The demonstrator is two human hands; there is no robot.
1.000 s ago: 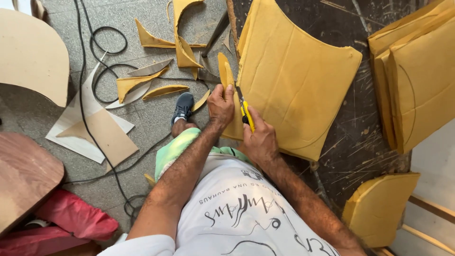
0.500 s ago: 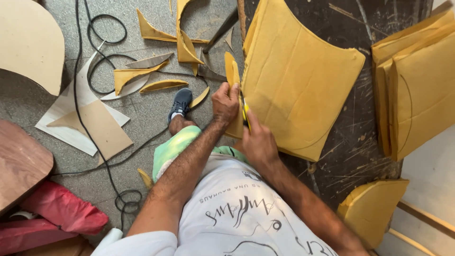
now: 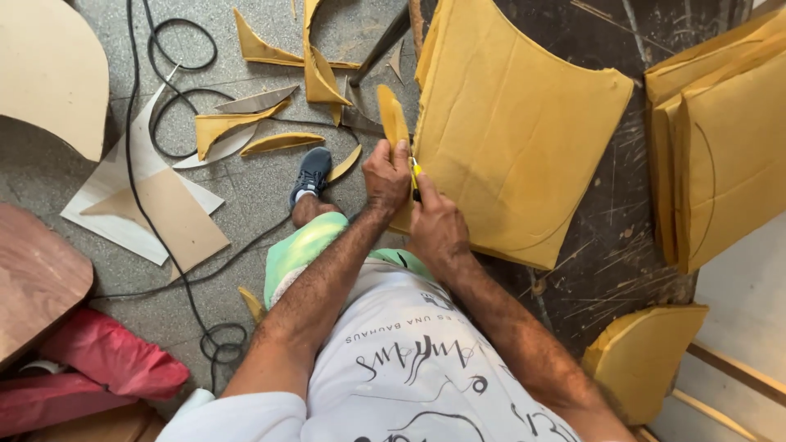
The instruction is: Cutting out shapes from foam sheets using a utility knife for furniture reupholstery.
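- While offcuts of yellow foam (image 3: 225, 127) lie scattered on the tiled floor (image 3: 246, 205) at the left, among a black cable (image 3: 160, 106) and flat cardboard templates (image 3: 151, 209), they sit clear of the work, seemingly dropped where they fell from the cutting edge.
- Beside them, the left hand (image 3: 386, 173) has its fingers clamped on a curled foam strip (image 3: 391, 119), pulling it up and away from the sheet, probably so the cut stays open.
- Just to its right, the right hand (image 3: 438, 229) has its fingers closed round a yellow utility knife (image 3: 416, 176); the knife's long axis runs away from the person, tip pointing toward the far end of the sheet, along its left edge.
- Further right, the large yellow foam sheet (image 3: 516, 139) lies flat on the dark scarred counter (image 3: 614, 237), its left edge overhanging toward the person, which puts the cutting line within reach.
- At the far right, stacked foam pieces (image 3: 720, 147) rest well apart.
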